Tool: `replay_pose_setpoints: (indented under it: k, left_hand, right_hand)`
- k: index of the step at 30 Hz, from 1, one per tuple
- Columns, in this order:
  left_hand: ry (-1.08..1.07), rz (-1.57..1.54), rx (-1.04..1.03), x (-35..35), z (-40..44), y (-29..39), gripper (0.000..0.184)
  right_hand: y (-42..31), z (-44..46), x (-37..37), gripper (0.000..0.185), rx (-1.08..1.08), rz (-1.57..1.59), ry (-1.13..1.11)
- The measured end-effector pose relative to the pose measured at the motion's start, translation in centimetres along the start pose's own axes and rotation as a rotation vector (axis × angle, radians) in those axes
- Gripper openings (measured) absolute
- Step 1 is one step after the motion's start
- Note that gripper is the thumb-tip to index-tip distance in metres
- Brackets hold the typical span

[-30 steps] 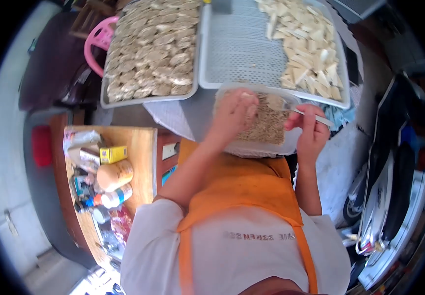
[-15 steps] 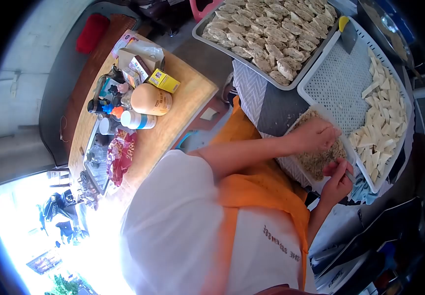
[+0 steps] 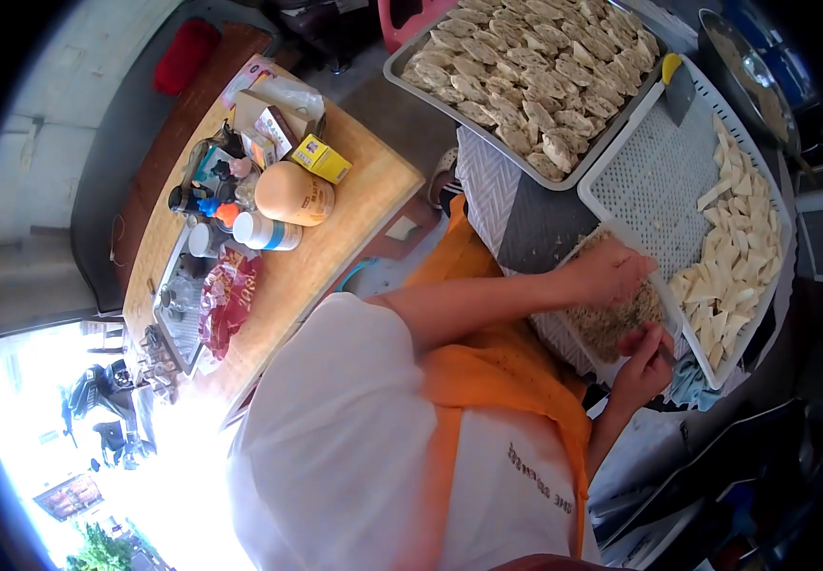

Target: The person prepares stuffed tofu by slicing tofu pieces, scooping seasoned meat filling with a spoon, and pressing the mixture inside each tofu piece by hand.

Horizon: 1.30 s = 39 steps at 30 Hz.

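Observation:
My left hand [image 3: 611, 272] is closed, its fingers curled over a white tub [image 3: 685, 348] of crumbly brownish filling [image 3: 611, 324]. What lies inside those fingers is hidden. Close by, at the tub's near end, my right hand [image 3: 646, 364] is bent round a thin greyish handle, whose working end I cannot see. Beside the tub, a white perforated tray [image 3: 654, 181] carries a heap of pale, cut dough wrappers [image 3: 730, 257]. Farther up, a metal tray [image 3: 578, 181] is packed with rows of filled dough pieces [image 3: 535, 76].
A scraper with a yellow handle [image 3: 671, 67] lies at the white tray's corner. A metal pan [image 3: 749, 76] stands beyond. On the left, a wooden table [image 3: 364, 181] bears jars, boxes and a red packet [image 3: 228, 300]. A blue cloth [image 3: 695, 383] hangs below the tray.
The view has shifted slightly. My right hand has turned and moved a little, so less of the handle shows. My left hand stays closed over the tub.

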<state>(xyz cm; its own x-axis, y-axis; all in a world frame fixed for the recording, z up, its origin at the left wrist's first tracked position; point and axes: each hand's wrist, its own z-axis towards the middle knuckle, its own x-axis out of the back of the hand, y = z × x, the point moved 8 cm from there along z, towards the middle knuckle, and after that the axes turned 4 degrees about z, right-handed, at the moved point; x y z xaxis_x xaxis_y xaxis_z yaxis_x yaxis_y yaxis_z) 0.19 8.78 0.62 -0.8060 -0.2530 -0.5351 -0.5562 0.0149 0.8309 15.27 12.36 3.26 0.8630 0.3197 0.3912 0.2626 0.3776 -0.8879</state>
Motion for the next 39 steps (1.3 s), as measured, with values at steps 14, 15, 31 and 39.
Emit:
replay_pose_setpoints:
  k: [14,15,31,39]
  left_hand:
    - [0.03,-0.116,0.017,0.6,0.6,0.0,0.046]
    - [0.061,-0.06,0.062,0.5,0.1,0.3,0.046]
    - [-0.035,-0.326,0.007,0.7,0.8,-0.3,0.034]
    - [-0.095,-0.51,0.252,-0.8,0.0,-0.9,0.028]
  right_hand:
    - [0.3,-0.2,-0.3,0.027,-0.059,0.02,-0.006]
    - [0.2,-0.2,-0.3,0.027,-0.054,0.016,-0.011]
    - [0.3,-0.1,0.1,0.024,-0.036,-0.01,0.005]
    - [0.1,-0.2,0.3,0.018,-0.082,0.098,0.044]
